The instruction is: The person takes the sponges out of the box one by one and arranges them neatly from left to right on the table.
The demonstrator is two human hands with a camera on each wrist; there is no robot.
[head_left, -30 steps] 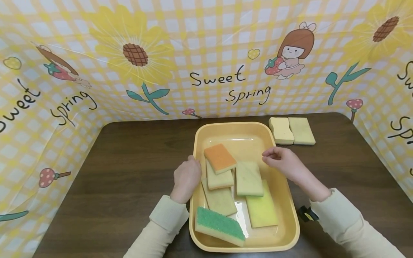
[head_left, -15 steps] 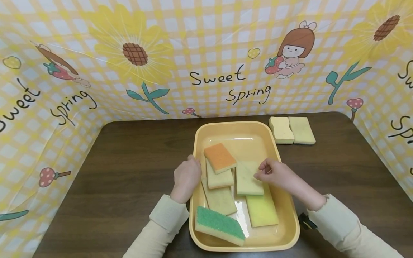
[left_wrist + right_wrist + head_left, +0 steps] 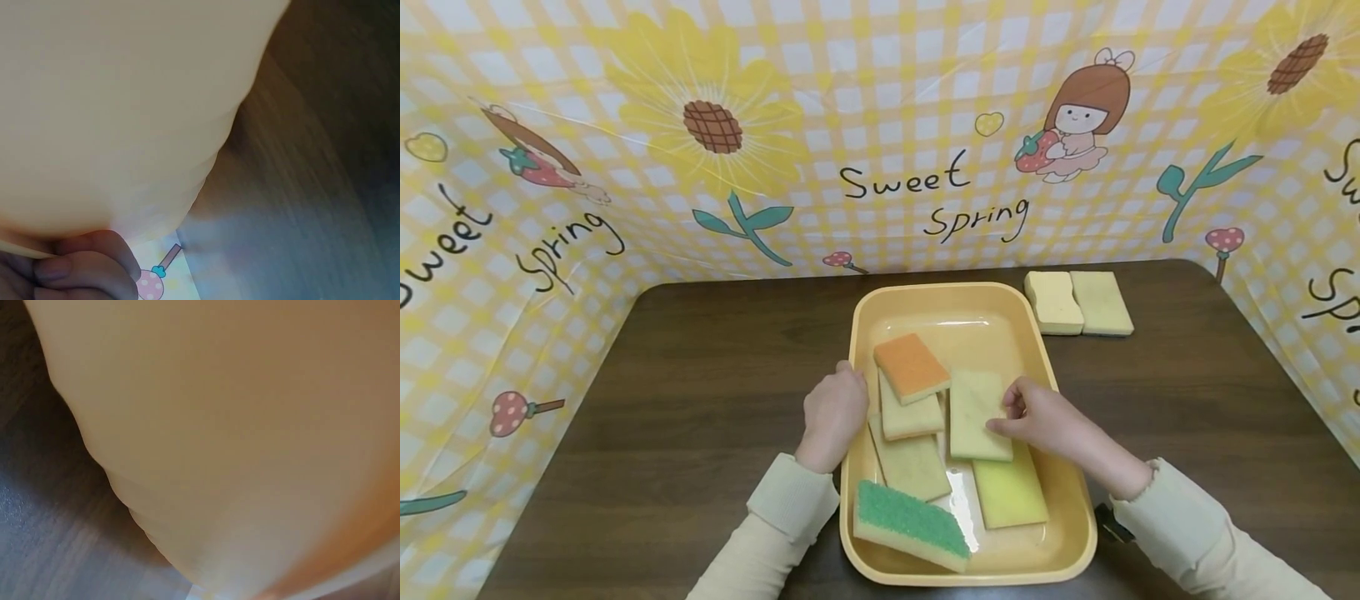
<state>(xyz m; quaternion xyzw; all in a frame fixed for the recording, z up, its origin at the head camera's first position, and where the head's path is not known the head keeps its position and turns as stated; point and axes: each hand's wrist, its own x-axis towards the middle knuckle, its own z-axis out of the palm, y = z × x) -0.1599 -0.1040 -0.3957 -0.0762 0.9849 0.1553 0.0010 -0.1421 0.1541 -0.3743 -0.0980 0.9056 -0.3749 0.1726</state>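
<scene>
A yellow plastic tray holds several flat sponges. My left hand grips the tray's left rim; its curled fingers show at the bottom of the left wrist view. Inside the tray, my right hand pinches the right edge of a pale sponge, thumb on its top face. That sponge overlaps a bright yellow sponge. Left of it lies an orange-topped sponge upon a cream sponge, with a beige sponge below them. A green-topped sponge leans at the near left corner.
The tray stands on a dark wooden table. Behind its far right corner, a wavy-sided cream sponge and a rectangular sponge lie side by side. A checked yellow cloth walls the back and sides.
My right hand has come from over the tray's right rim down and inward to the pale sponge and taken its edge. That sponge has shifted slightly. My left hand stays at the rim.
</scene>
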